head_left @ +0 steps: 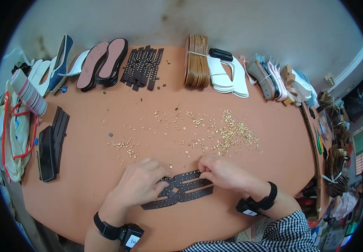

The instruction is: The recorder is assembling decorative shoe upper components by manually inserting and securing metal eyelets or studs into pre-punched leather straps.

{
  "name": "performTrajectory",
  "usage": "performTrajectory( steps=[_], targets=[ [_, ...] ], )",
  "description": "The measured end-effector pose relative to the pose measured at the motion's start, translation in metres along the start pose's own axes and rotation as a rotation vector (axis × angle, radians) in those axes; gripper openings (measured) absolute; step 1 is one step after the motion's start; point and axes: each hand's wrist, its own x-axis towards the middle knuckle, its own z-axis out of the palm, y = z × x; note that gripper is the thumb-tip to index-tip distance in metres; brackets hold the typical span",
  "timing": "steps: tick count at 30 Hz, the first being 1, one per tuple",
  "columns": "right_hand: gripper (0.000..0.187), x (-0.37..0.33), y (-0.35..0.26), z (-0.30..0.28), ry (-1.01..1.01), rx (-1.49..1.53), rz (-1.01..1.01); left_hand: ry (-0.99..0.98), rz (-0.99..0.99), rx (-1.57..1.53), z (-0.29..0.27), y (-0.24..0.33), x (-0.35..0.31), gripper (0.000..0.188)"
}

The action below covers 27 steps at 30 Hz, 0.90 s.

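A black slotted shoe upper [188,195] dotted with metal studs lies near the front edge of the table, with a small diamond-shaped hole at its middle. My left hand [141,181] is closed at its upper left part, thumb resting on the strap and fingers curled over the edge. At the upper right strap end, my right hand [222,171] pinches with thumb and forefinger; whether a stud is between them is hidden. Just beyond both hands, loose gold studs [236,133] are scattered, thickest toward the right.
Studded black straps [142,67] form a pile at the back, beside pink-topped soles [113,63]. Bundled brown insoles [197,61] and white cut pieces [222,80] stand farther right. Plain black straps [59,128] and a dark phone-like slab [47,153] lie left, near a bag [15,130].
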Motion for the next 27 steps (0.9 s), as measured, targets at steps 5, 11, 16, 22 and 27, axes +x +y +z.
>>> performTrajectory(
  steps=[5,11,16,22,27],
  targets=[
    [0.012,0.007,0.003,-0.005,-0.075,-0.011,-0.020,0.009,0.009,-0.005,0.003,-0.002,0.002,0.020],
    [0.011,0.004,0.005,-0.002,-0.022,-0.035,-0.044,0.050,0.035,-0.002,0.004,-0.003,0.001,0.020],
    [0.011,-0.005,0.009,-0.010,0.084,0.179,0.069,0.064,0.017,0.003,0.004,-0.002,0.000,0.019],
    [0.017,0.023,0.044,-0.036,0.413,-0.041,0.157,0.045,0.027,0.009,0.005,-0.004,0.000,0.017],
    [0.018,0.033,0.049,-0.033,0.434,-0.112,0.085,0.113,0.046,0.005,0.009,-0.005,0.000,0.016]
  ],
)
